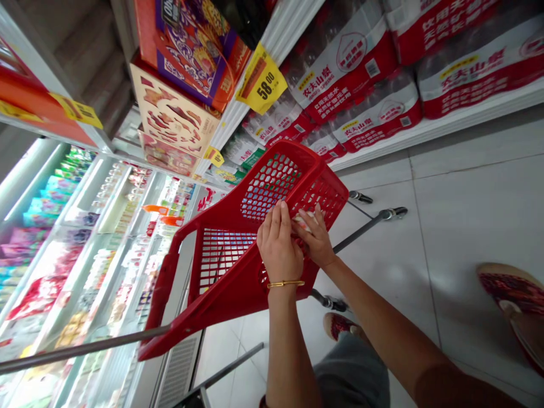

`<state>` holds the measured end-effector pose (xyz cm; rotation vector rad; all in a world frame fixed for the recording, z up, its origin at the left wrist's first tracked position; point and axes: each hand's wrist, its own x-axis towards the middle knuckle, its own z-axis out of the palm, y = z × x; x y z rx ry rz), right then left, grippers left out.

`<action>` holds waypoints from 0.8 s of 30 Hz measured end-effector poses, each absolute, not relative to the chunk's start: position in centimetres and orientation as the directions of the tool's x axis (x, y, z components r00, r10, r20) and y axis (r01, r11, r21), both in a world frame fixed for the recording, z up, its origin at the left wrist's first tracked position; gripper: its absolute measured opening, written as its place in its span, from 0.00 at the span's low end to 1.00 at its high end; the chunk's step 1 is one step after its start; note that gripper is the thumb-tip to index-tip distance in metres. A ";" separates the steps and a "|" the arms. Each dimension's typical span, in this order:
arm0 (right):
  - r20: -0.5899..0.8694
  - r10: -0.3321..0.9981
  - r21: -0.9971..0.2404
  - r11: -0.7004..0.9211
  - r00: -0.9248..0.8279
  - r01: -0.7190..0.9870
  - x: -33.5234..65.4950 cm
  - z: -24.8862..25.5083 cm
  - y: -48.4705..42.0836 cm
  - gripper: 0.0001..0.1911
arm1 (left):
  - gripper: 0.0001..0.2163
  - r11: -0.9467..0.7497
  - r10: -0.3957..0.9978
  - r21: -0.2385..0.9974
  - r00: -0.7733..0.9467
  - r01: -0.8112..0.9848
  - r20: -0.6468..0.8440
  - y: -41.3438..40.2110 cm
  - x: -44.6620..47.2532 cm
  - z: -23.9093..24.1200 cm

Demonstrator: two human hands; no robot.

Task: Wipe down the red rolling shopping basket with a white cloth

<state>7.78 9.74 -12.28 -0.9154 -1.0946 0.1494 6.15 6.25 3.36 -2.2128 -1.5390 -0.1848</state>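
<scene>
A red plastic shopping basket rides on a metal cart frame in front of me, and it looks bare inside. My left hand, with a gold bangle on the wrist, lies over the basket's near wall with its fingers together. My right hand is beside it, fingers curled on a small pale item at the basket's rim. I cannot make out what that item is.
A lit chiller full of packaged goods runs along the left. Shelves ahead hold shrink-wrapped water packs, gift boxes and a yellow price tag. Pale floor tiles spread right. My patterned shoes show below.
</scene>
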 end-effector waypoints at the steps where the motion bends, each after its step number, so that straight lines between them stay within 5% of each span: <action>1: 0.709 0.510 -0.682 0.670 0.487 0.292 7.9 -12.3 9.8 0.24 | 0.29 -0.292 0.859 -0.272 0.377 0.917 0.347 6.2 6.2 3.4; 7: 0.719 0.495 -0.639 0.746 0.487 0.186 8.9 -12.5 10.4 0.27 | 0.30 -0.312 0.846 -0.272 0.396 0.910 0.358 6.2 5.9 3.4; 15: 0.683 0.449 -0.684 0.670 0.576 0.288 12.1 -12.6 12.2 0.26 | 0.32 -0.328 0.823 -0.293 0.424 0.898 0.377 6.3 5.4 3.0; 24: 0.475 0.480 -0.842 0.492 0.738 0.222 12.8 -12.7 12.9 0.19 | 0.32 -0.335 0.814 -0.299 0.434 0.893 0.385 6.2 5.2 3.0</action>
